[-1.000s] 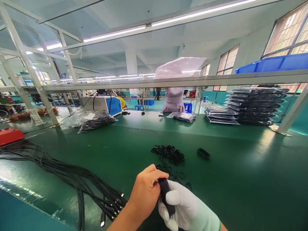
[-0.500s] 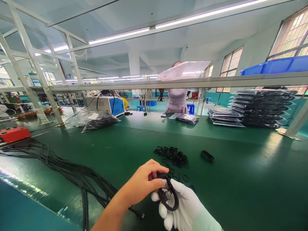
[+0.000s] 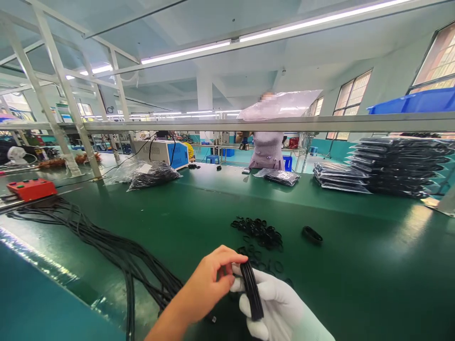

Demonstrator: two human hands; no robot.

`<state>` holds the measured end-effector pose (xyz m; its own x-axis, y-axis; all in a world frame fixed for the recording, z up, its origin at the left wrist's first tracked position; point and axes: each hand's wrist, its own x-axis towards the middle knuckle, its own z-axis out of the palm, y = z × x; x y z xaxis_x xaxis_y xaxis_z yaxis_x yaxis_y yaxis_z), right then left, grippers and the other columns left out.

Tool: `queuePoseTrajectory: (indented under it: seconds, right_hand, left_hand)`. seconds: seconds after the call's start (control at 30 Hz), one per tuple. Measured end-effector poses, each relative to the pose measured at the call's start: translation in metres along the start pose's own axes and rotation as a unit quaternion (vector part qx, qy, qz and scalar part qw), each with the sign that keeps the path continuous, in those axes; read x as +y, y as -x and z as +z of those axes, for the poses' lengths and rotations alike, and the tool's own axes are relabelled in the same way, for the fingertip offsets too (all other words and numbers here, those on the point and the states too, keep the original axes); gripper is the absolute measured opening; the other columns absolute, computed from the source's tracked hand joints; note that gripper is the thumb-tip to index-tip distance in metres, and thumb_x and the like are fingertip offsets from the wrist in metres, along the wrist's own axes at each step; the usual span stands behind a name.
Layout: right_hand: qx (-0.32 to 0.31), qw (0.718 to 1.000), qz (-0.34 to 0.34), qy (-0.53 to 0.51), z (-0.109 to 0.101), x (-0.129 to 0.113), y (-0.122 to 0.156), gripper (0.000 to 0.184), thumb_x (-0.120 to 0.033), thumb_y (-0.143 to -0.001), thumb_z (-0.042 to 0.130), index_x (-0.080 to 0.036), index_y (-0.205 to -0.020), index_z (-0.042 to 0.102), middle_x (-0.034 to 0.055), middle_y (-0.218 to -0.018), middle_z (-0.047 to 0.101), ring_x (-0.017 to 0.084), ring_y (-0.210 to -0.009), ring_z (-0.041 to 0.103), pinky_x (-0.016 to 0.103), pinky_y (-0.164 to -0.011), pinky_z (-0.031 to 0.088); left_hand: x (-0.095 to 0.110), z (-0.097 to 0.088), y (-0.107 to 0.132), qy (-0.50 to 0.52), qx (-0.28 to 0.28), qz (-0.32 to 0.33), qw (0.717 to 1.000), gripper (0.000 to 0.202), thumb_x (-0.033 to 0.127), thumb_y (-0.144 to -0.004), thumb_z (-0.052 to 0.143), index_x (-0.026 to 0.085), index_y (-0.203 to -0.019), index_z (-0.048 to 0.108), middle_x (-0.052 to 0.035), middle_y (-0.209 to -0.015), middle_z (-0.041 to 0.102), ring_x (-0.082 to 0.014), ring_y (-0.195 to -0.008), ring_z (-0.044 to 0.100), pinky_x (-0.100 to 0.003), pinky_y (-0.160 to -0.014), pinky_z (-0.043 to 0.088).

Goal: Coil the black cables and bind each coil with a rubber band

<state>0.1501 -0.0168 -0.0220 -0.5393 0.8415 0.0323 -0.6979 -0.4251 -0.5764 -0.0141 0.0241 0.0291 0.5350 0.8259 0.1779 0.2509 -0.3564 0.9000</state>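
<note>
My bare left hand pinches the top of a flat coil of black cable low in the middle of the view. My right hand, in a white glove, wraps round the same coil from below and behind. Just past the hands lies a heap of small black rubber rings on the green table. One wound black coil lies alone to the right of the rings. A thick bundle of long black cables runs across the table to my left.
A red box sits at far left. Bags of black parts and a blue-and-white machine stand at the back left. Stacked bagged cables fill the back right. A person across the table lifts a clear bag.
The coil, loosened into an open loop half a second ago, is pressed flat again between my hands. The view has shifted slightly; the cable ends at lower left have left the picture.
</note>
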Motion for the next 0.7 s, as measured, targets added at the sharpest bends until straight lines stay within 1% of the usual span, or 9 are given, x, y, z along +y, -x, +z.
queuePoseTrajectory:
  seconds: [0.07,0.13,0.23,0.27,0.33,0.37,0.43,0.57,0.7]
  right_hand:
    - [-0.024,1.000,0.018,-0.002,-0.004,0.002,-0.001,0.028,-0.016,-0.070,0.060,-0.013,-0.098,0.060,0.0028,-0.069,0.062,0.008,-0.045,0.051,0.017,-0.037,0.040]
    - [-0.037,0.999,0.036,0.012,-0.005,0.004,0.000,0.025,-0.024,-0.073,0.058,-0.012,-0.095,0.059,0.0033,-0.063,0.061,0.010,-0.045,0.054,0.018,-0.040,0.043]
    - [-0.002,0.997,0.021,0.081,-0.001,0.003,0.004,0.038,-0.041,-0.077,0.061,-0.013,-0.100,0.056,0.0065,-0.074,0.062,0.012,-0.058,0.059,0.021,-0.049,0.050]
    - [0.017,0.993,0.012,0.117,0.002,0.001,0.006,0.041,-0.041,-0.074,0.065,-0.013,-0.102,0.055,0.0056,-0.077,0.061,0.011,-0.061,0.059,0.020,-0.050,0.050]
    - [0.049,0.982,-0.004,0.184,0.009,-0.001,0.007,0.046,-0.031,-0.064,0.076,-0.014,-0.102,0.055,0.0025,-0.078,0.057,0.010,-0.063,0.055,0.017,-0.049,0.048]
    - [0.060,0.977,-0.002,0.205,0.011,-0.002,0.007,0.048,-0.025,-0.060,0.078,-0.015,-0.101,0.055,0.0012,-0.079,0.056,0.009,-0.063,0.054,0.017,-0.049,0.048]
    - [0.057,0.974,0.009,0.218,0.013,-0.002,0.006,0.051,-0.024,-0.058,0.079,-0.016,-0.102,0.055,0.0003,-0.081,0.054,0.009,-0.062,0.053,0.019,-0.051,0.049]
    - [0.030,0.979,0.027,0.200,0.008,0.000,0.004,0.047,-0.033,-0.067,0.077,-0.016,-0.104,0.055,0.0033,-0.088,0.055,0.011,-0.068,0.055,0.022,-0.054,0.050]
    - [0.036,0.990,0.024,0.136,-0.001,0.001,0.005,0.041,-0.043,-0.074,0.069,-0.014,-0.102,0.058,0.0055,-0.083,0.059,0.014,-0.074,0.059,0.026,-0.062,0.052]
  left_hand:
    - [-0.003,0.009,0.006,-0.025,0.030,0.020,0.999,0.037,0.008,-0.069,0.050,0.022,-0.097,0.068,-0.0015,-0.091,0.059,-0.0133,-0.073,0.054,-0.024,-0.068,0.044]
    - [-0.005,0.020,0.007,-0.083,0.071,0.045,0.993,0.034,0.005,-0.071,0.046,0.021,-0.091,0.068,-0.0017,-0.086,0.061,-0.0129,-0.070,0.055,-0.023,-0.064,0.043]
    - [-0.008,0.030,0.005,-0.195,0.107,0.107,0.969,0.037,0.000,-0.070,0.040,0.017,-0.090,0.067,-0.0043,-0.084,0.063,-0.0156,-0.071,0.058,-0.025,-0.065,0.044]
    - [-0.009,0.031,0.004,-0.224,0.109,0.126,0.960,0.038,0.000,-0.070,0.040,0.016,-0.091,0.067,-0.0056,-0.085,0.063,-0.0170,-0.073,0.059,-0.026,-0.067,0.045]
    - [-0.011,0.031,0.003,-0.255,0.096,0.139,0.952,0.043,-0.001,-0.068,0.038,0.016,-0.096,0.067,-0.0071,-0.087,0.064,-0.0183,-0.075,0.061,-0.027,-0.068,0.046]
    - [-0.013,0.031,0.003,-0.259,0.087,0.135,0.952,0.046,-0.002,-0.067,0.038,0.016,-0.097,0.067,-0.0068,-0.086,0.064,-0.0177,-0.074,0.061,-0.026,-0.067,0.046]
    - [-0.016,0.032,0.005,-0.256,0.078,0.121,0.956,0.049,-0.003,-0.065,0.037,0.018,-0.097,0.069,-0.0053,-0.082,0.062,-0.0156,-0.069,0.061,-0.023,-0.063,0.046]
    - [-0.020,0.037,0.007,-0.223,0.103,0.088,0.965,0.047,-0.003,-0.067,0.037,0.019,-0.091,0.071,-0.0032,-0.076,0.059,-0.0133,-0.063,0.060,-0.021,-0.059,0.045]
    - [-0.009,0.036,0.000,-0.207,0.096,0.032,0.973,0.042,0.000,-0.071,0.040,0.021,-0.091,0.071,-0.0031,-0.082,0.061,-0.0149,-0.068,0.060,-0.024,-0.065,0.045]
